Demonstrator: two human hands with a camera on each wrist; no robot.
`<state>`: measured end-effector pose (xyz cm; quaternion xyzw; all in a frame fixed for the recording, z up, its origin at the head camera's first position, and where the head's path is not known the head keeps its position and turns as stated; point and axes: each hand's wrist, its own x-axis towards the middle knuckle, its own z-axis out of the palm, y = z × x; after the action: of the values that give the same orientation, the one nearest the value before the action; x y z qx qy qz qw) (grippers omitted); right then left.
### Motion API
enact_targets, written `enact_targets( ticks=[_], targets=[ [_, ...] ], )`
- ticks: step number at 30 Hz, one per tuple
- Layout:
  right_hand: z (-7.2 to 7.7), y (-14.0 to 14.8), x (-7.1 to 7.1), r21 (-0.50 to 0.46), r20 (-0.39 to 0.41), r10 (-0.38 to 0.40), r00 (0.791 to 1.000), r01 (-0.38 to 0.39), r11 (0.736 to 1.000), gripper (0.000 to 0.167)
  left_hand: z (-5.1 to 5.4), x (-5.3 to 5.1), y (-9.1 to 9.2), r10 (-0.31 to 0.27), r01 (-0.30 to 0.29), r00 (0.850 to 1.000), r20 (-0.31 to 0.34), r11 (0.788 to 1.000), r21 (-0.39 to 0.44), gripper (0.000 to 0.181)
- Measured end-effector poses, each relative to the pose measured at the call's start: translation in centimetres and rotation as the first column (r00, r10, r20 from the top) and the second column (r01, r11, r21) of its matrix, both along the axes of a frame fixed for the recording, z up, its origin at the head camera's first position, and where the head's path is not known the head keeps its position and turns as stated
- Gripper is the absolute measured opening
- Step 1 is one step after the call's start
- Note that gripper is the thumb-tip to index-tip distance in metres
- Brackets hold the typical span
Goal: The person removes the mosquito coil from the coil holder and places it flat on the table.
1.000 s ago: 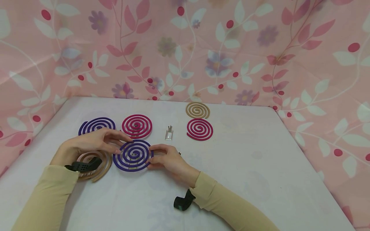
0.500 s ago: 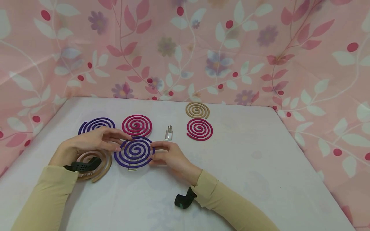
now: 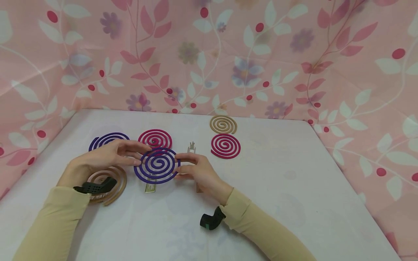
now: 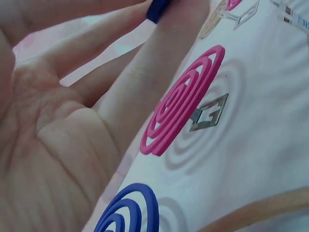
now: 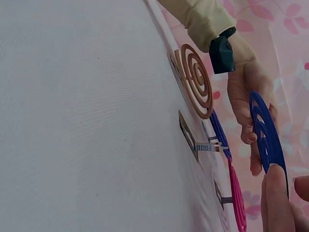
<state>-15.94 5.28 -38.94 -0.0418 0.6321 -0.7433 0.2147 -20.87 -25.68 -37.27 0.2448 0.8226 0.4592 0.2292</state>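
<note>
A purple-blue mosquito coil (image 3: 159,162) is held between both hands, lifted off the table and level with the camera's downward view. My left hand (image 3: 112,156) pinches its left edge with thumb and fingers; my right hand (image 3: 204,177) pinches the right edge. Edge-on in the right wrist view, the blue coil (image 5: 278,150) spans from one hand to the other. Below it a small metal stand (image 3: 150,188) rests on the table, apart from the coil and partly hidden by it. Its upright (image 5: 207,147) points up with a thin tip.
A magenta coil (image 4: 181,104) sits raised on a stand behind the hands. Left of it are another purple coil (image 3: 111,135) and a tan coil (image 3: 124,183). Farther right lie a tan coil (image 3: 223,124), a magenta coil (image 3: 225,145) and a spare stand (image 3: 191,149).
Both hands have raised the purple-blue coil and carried it slightly right and away, so more of the metal stand shows below. The right hand now partly covers the spare stand.
</note>
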Motion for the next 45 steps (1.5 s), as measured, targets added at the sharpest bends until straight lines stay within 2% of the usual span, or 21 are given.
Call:
enact_targets(
  ticks=[7, 13, 18, 24, 30, 34, 39, 45],
  targets=[
    [0.6, 0.6, -0.4, 0.012, -0.007, -0.049, 0.999, 0.050, 0.999, 0.036, 0.3, -0.1, 0.6, 0.033, -0.033, 0.999, -0.037, 0.999, -0.014, 0.045],
    [0.7, 0.9, -0.8, 0.015, -0.002, -0.077, 0.997, 0.077, 0.997, 0.038, 0.6, 0.1, 1.2, 0.035, -0.034, 0.999, -0.040, 0.999, 0.023, 0.048],
    [0.9, 1.2, -1.2, -0.002, -0.002, -0.095, 0.995, 0.095, 0.995, 0.037, 0.7, 0.3, 1.5, 0.069, -0.068, 0.997, -0.018, 0.997, 0.037, 0.052],
    [1.1, 1.4, -1.5, -0.004, 0.001, -0.108, 0.994, 0.108, 0.994, 0.037, 0.3, 0.1, 1.7, 0.068, -0.070, 0.998, 0.020, 0.990, 0.122, 0.052],
    [1.5, 1.8, -1.5, -0.010, -0.007, -0.111, 0.994, 0.111, 0.994, 0.037, 0.2, 0.0, 2.1, 0.109, -0.115, 0.993, 0.047, 0.982, 0.147, 0.053],
    [1.7, 2.4, -1.5, -0.002, -0.011, -0.113, 0.994, 0.113, 0.994, 0.036, 0.3, 0.0, 2.6, 0.127, -0.137, 0.990, 0.068, 0.977, 0.163, 0.055],
    [1.6, 3.0, -1.7, -0.005, -0.020, -0.120, 0.993, 0.120, 0.993, 0.036, 0.4, 0.0, 3.4, 0.139, -0.146, 0.989, 0.058, 0.976, 0.161, 0.055],
    [1.8, 4.0, -1.6, -0.003, -0.036, -0.135, 0.990, 0.135, 0.991, 0.035, 0.4, 0.1, 4.7, 0.154, -0.173, 0.983, 0.101, 0.958, 0.227, 0.054]
  ],
)
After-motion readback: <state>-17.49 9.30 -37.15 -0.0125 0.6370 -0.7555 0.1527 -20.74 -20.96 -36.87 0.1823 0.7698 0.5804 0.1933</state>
